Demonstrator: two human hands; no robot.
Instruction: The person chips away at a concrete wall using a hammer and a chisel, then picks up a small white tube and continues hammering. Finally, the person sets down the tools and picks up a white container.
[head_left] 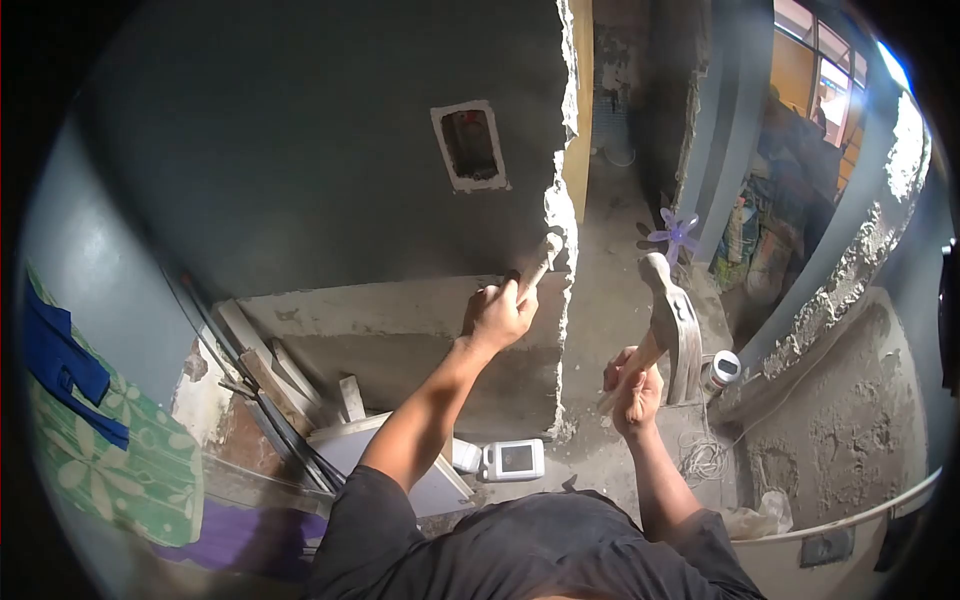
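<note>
My left hand is wrapped round a pale, dusty chisel. The chisel's rounded end points up and to the right, close to the rough broken edge of the dark wall. The part of the chisel below the fist is hidden. Lower and to the right, my right hand grips a claw hammer by its handle, with the metal head raised above the fist. Hammer and chisel are apart.
A rectangular box opening is cut into the dark wall. On the floor lie a white device with a dark screen, a coil of cord and a white-topped container. A plaster-crusted tub stands at right; boards lean at left.
</note>
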